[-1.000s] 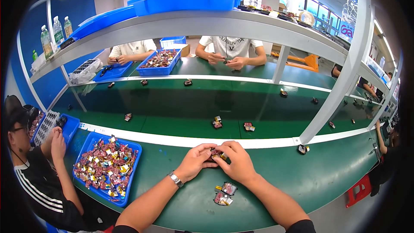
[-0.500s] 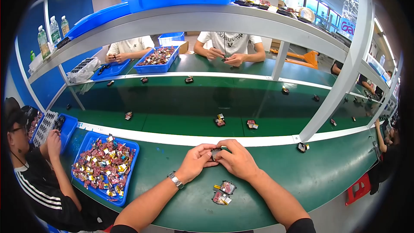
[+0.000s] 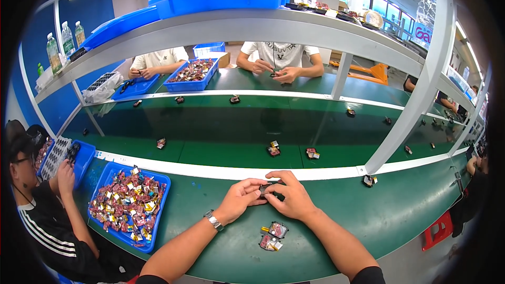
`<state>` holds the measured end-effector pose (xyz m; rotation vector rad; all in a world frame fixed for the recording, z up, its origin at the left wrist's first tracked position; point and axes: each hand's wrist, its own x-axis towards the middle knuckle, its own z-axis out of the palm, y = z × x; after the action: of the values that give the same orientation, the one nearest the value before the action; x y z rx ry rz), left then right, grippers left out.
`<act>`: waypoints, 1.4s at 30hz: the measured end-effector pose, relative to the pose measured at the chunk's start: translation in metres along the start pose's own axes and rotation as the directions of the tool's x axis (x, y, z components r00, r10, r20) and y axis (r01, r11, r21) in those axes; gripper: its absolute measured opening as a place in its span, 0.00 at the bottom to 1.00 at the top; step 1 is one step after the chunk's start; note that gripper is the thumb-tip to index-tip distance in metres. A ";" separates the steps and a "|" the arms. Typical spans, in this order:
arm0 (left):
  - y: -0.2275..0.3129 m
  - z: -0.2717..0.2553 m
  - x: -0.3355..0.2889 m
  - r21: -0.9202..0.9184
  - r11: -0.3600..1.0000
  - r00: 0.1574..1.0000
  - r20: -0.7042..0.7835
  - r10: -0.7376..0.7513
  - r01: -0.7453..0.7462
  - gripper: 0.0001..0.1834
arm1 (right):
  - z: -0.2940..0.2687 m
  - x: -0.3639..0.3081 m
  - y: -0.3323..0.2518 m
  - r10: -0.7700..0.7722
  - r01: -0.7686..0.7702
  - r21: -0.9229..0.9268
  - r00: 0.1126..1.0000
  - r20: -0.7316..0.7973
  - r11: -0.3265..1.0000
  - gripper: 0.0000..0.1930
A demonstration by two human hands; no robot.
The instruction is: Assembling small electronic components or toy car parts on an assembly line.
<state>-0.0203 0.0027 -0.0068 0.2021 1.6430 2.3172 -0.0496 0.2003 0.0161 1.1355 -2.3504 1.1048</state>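
Between my two hands, above the green worktop (image 3: 210,252), is a small dark electronic module (image 3: 265,189), mostly covered by fingers. My left hand (image 3: 242,198), with a metal watch at its wrist, pinches it from the left, thumb and fingers closed. My right hand (image 3: 290,199) grips the other side with bent thumb and index finger. Nearer me on the worktop lie two small modules: one with a clear-looking casing and yellow tab (image 3: 279,229), the other with a red board and white piece (image 3: 270,242). They nearly touch.
A blue tray (image 3: 167,192) heaped with red circuit boards stands at left, beside a seated co-worker (image 3: 47,221). Beyond a white rail (image 3: 236,172), a green belt (image 3: 226,150) carries several modules. A shelf post (image 3: 405,105) rises at right. Other people work opposite.
Modules on the belt have shifted slightly to the right. My right index finger has lifted and arched a little, showing more of the dark module. The two modules near me have stayed put.
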 end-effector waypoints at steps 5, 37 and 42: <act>0.001 -0.003 0.000 0.078 0.996 0.993 0.111 0.044 -0.053 0.19 | 0.003 -0.001 -0.001 0.019 -0.019 0.002 0.999 -0.035 1.000 0.03; -0.005 -0.005 0.001 -0.050 0.999 0.998 0.053 0.017 -0.015 0.15 | 0.013 -0.007 -0.004 0.020 -0.016 0.043 0.997 -0.081 0.999 0.07; -0.004 -0.004 0.001 -0.049 0.999 0.999 0.038 0.015 -0.014 0.14 | 0.018 -0.010 -0.003 0.091 -0.081 0.096 0.990 -0.108 0.992 0.08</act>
<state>-0.0213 0.0006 -0.0117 0.2474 1.5702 2.3463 -0.0400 0.1910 -0.0004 0.9825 -2.3022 1.2832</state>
